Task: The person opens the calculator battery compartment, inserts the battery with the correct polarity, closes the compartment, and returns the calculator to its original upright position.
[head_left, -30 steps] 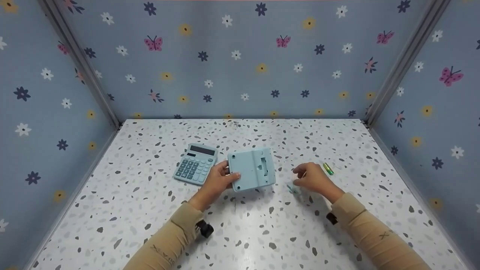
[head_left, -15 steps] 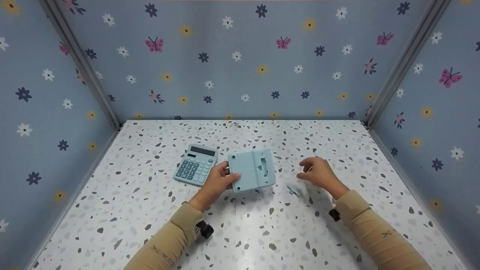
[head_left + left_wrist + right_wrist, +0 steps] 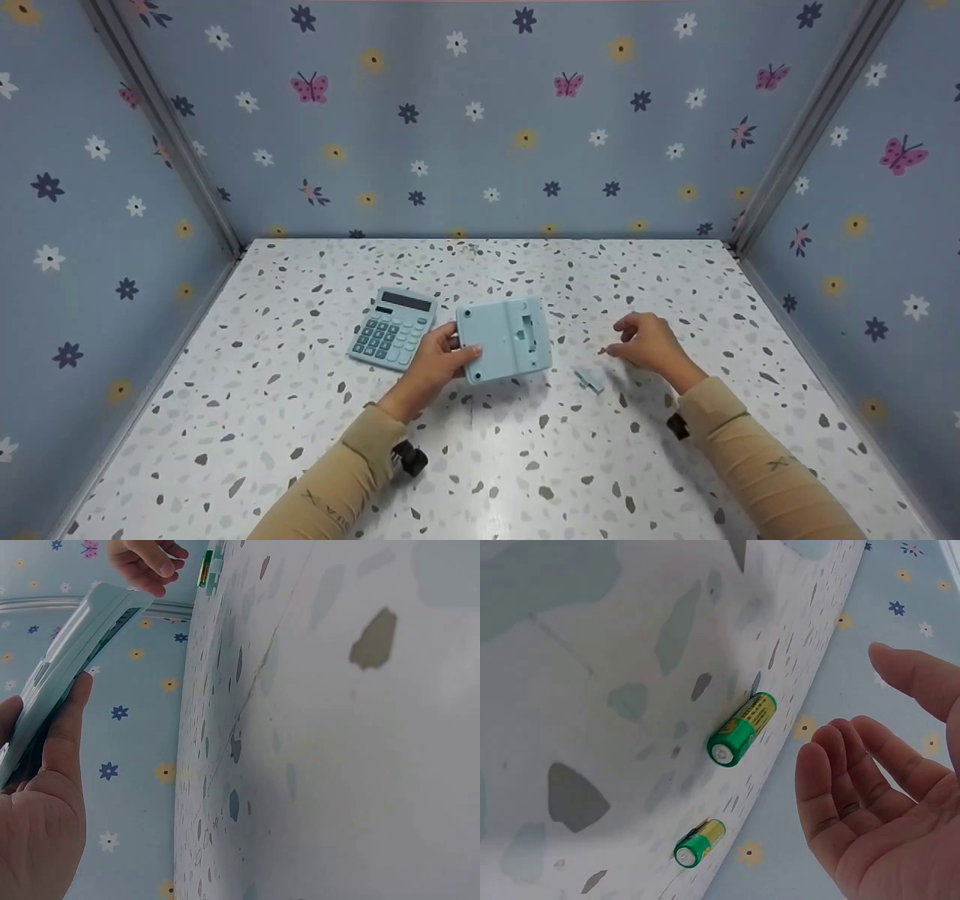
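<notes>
My left hand (image 3: 433, 365) grips a light blue calculator (image 3: 495, 345) by its edge, thumb on the back, with the underside facing up. An uncovered battery slot (image 3: 530, 334) shows on that back. My right hand (image 3: 651, 349) hovers over the table to the right, fingers slightly bent and holding nothing. Below it in the right wrist view, a green and gold battery (image 3: 742, 730) and another such battery (image 3: 700, 843) lie on the table. The head view has the batteries hidden behind that hand. A small light blue cover (image 3: 589, 379) lies between the calculator and my right hand.
A second light blue calculator (image 3: 393, 328) lies face up left of the held one. The speckled white table (image 3: 480, 465) is walled at the back and sides by blue flowered panels (image 3: 480, 135).
My right hand has moved right, away from the small cover, and now hides the spot where a battery showed. The left hand and its calculator stay in place.
</notes>
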The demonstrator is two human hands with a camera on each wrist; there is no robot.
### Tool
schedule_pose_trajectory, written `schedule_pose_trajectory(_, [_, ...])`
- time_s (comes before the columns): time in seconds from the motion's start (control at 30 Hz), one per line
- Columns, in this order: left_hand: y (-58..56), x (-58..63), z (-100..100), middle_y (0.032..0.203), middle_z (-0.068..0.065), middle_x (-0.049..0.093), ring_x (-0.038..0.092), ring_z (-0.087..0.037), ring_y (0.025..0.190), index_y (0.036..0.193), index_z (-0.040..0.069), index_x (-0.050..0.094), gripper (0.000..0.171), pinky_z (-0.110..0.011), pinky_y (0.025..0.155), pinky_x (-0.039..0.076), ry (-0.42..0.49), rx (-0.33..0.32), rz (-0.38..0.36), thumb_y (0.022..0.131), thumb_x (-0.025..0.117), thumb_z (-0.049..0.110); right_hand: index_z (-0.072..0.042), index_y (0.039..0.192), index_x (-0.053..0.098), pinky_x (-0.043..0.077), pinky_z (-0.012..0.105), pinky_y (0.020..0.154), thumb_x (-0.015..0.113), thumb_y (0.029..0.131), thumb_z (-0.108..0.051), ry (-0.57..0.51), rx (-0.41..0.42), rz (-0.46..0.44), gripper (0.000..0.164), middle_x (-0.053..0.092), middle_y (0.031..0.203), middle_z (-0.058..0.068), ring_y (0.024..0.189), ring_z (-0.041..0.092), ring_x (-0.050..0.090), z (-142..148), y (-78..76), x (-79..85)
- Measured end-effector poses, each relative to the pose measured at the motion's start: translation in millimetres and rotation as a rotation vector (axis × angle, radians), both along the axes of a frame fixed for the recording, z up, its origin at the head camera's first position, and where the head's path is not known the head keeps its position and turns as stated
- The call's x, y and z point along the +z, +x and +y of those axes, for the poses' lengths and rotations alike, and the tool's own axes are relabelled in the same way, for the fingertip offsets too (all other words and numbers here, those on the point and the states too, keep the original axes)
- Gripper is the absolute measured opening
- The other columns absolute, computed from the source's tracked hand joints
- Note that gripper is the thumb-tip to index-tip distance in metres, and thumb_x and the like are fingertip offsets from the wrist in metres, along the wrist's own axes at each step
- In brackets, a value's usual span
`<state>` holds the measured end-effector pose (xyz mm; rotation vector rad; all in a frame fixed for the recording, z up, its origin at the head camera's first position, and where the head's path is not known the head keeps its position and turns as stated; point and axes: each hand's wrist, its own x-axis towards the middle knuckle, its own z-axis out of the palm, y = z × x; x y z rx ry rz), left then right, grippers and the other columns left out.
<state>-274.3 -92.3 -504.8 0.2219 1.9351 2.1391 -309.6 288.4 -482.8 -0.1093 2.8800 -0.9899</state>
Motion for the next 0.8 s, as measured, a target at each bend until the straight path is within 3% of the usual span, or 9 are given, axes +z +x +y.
schedule_pose_trajectory(0.5, [0.4, -0.8, 0.9, 0.14, -0.026, 0.069, 0.075, -0.031, 0.12, 0.157, 0.0, 0.05, 0.055, -0.044, 0.099, 0.065, -0.009, 0.003, -0.004, 0.105, 0.066, 0.002, 0.01, 0.131, 0.069, 0.058, 0.037, 0.079, 0.084, 0.092, -0.013, 0.054, -0.018, -0.141, 0.048, 0.07, 0.113, 0.021, 0.094, 0.026, 0.066, 15.6, -8.2, -8.0])
schedule_pose_trajectory(0.8, [0.6, -1.0, 0.1, 0.14, -0.026, 0.069, 0.075, -0.03, 0.119, 0.157, 0.0, 0.05, 0.055, -0.043, 0.099, 0.066, -0.009, -0.013, 0.005, 0.105, 0.067, 0.005, 0.012, 0.126, 0.07, 0.059, 0.035, 0.075, 0.082, 0.092, -0.009, 0.099, -0.014, -0.141, 0.041, 0.072, 0.111, 0.023, 0.088, 0.023, 0.067, 15.0, -10.0, -14.2])
